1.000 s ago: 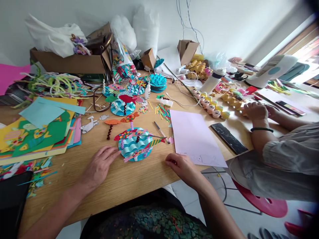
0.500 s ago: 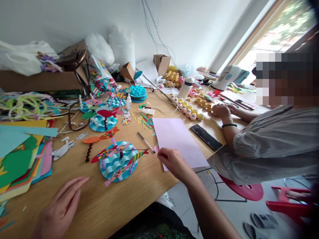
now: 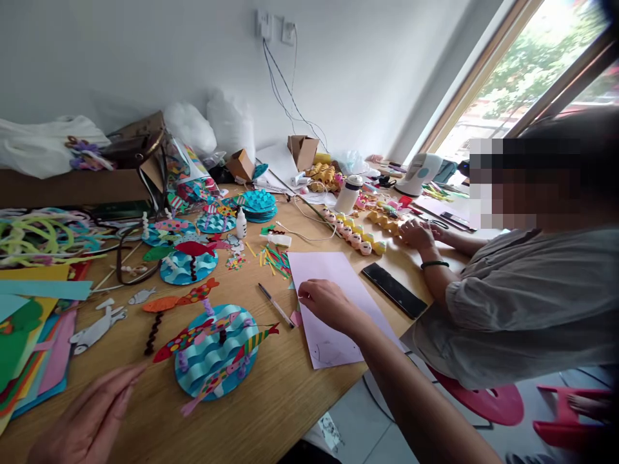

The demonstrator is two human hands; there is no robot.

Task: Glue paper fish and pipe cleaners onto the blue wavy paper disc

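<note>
Over the left part of a lilac sheet of paper, my right hand has its fingers curled in, and nothing sticks out of them. Faint pencil lines show near the sheet's front edge. A pen lies left of the sheet, its tip by a small pink paper scrap. At the lower left, my left hand is apart from things, fingers stretched out and holding nothing visible. Between the hands sits a blue disc with wavy paper strips and patterned paper fish. An orange paper fish on a dark twisted stem lies behind it.
Coloured paper is stacked at the left. Behind are another fish disc, a glue bottle and a white bottle. A black phone lies right of the sheet, near a seated person whose hands rest on the table.
The view has tilted up, so the table sits lower in the picture. My right hand has moved away from the pen, farther over the lilac sheet. Pen and fish disc stay put.
</note>
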